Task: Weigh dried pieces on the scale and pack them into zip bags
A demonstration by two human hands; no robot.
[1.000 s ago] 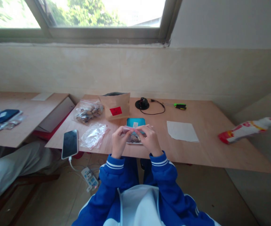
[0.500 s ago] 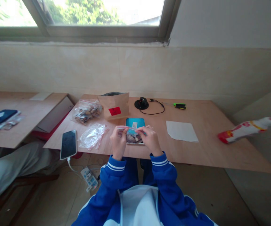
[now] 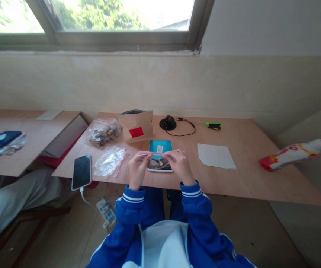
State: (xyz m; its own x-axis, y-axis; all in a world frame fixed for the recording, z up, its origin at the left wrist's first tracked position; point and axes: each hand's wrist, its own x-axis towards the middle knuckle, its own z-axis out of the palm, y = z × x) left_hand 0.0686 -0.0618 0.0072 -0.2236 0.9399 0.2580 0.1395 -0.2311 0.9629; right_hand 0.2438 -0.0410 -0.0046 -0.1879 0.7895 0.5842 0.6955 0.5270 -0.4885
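Note:
A small clear zip bag (image 3: 157, 163) with brownish pieces inside hangs between my two hands, in front of a scale with a blue top (image 3: 160, 146). My left hand (image 3: 138, 167) pinches the left end of the bag's top edge. At the right part of that edge, the thumb and fingers of my right hand (image 3: 178, 164) are closed on it. The bag hides part of the scale. Left of my hands lie a pile of clear bags (image 3: 110, 161) and, behind it, a larger bag of brownish pieces (image 3: 104, 133).
A brown paper pouch (image 3: 138, 128) stands behind the scale. Around it are a phone (image 3: 81, 172) on a cable, a black round device (image 3: 167, 123), a green-black tool (image 3: 213, 125), white paper (image 3: 216, 156) and a bottle (image 3: 291, 155). Another person's leg (image 3: 18, 201) is at left.
My left hand has moved slightly left and down, and my right hand slightly right. The bag's top edge is now stretched straighter between them.

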